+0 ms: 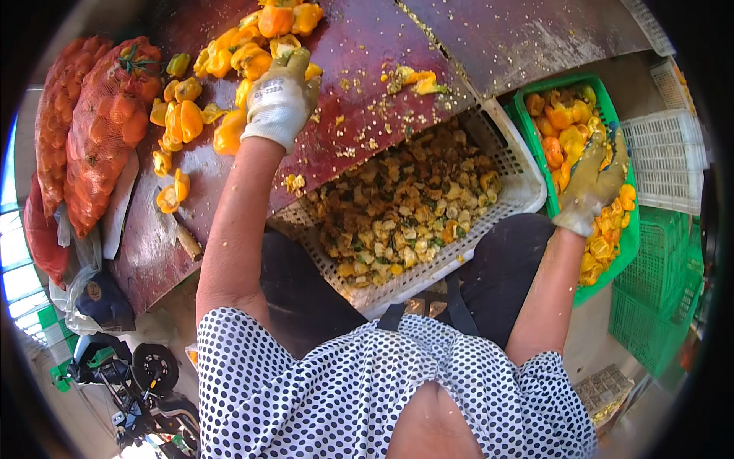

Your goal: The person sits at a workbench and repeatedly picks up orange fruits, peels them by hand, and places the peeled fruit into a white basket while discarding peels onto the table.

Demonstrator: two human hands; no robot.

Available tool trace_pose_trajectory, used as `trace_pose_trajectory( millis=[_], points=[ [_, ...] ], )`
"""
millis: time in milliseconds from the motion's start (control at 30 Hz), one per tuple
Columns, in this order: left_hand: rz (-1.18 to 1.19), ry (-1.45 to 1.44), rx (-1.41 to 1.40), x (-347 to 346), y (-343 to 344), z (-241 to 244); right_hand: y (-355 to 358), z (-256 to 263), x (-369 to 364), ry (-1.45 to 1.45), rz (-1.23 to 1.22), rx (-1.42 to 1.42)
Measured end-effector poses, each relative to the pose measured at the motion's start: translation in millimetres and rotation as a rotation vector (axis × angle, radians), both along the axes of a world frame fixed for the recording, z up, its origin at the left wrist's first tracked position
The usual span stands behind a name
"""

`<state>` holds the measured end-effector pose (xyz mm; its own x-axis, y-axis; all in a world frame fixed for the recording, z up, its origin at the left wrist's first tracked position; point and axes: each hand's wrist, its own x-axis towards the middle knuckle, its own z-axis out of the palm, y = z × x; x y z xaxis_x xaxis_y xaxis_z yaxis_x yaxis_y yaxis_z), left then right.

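Observation:
Yellow-orange peppers lie heaped on the dark red tabletop. My left hand, in a white knitted glove with a stained coating, reaches into the heap; its fingers meet a cut-open pepper, and whether they grip it is hidden. To the right, my right hand, in a soiled glove with bluish fingertips, lies over a green plastic basket of hollowed yellow peppers. Its fingers are apart, with peppers visible between them. Between my knees, a white perforated crate holds pepper cores and seeds.
Red mesh sacks of peppers stand at left. A wooden-handled knife lies near the table's edge beside halved peppers. Pepper scraps and seeds litter the tabletop. Stacked white crates and green crates stand at right.

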<state>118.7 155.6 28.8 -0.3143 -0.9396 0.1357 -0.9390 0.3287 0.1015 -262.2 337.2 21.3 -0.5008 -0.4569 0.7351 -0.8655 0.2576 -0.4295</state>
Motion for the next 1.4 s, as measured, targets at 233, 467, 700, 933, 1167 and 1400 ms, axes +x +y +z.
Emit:
trace_pose_trajectory(
  millis=[233, 467, 700, 933, 1167, 1400],
  points=[
    [0.089, 0.082, 0.174, -0.6, -23.5, -28.1, -28.4, -23.2, 100.1, -0.771, 0.712, 0.201],
    [-0.241, 0.781, -0.042, -26.5, 76.7, -28.3, -18.0, -18.0, 153.3, -1.609, 1.053, 0.45],
    [-0.222, 1.031, 0.218, -60.3, 145.1, -5.3, -7.3, -12.0, 143.7, -1.785, 1.186, 0.32],
    [-0.231, 0.941, 0.179, -50.0, 158.4, -3.2, -1.0, -5.8, 137.7, -1.925, 1.335, 0.267],
    [-0.32, 0.934, 0.309, -48.1, 159.1, 7.9, -0.1, -7.4, 137.1, -1.845, 1.42, 0.291],
    [-0.115, 1.438, 0.776, -55.6, 174.9, 9.9, 0.1, -15.3, 155.5, -1.051, 1.44, 0.053]
  ],
)
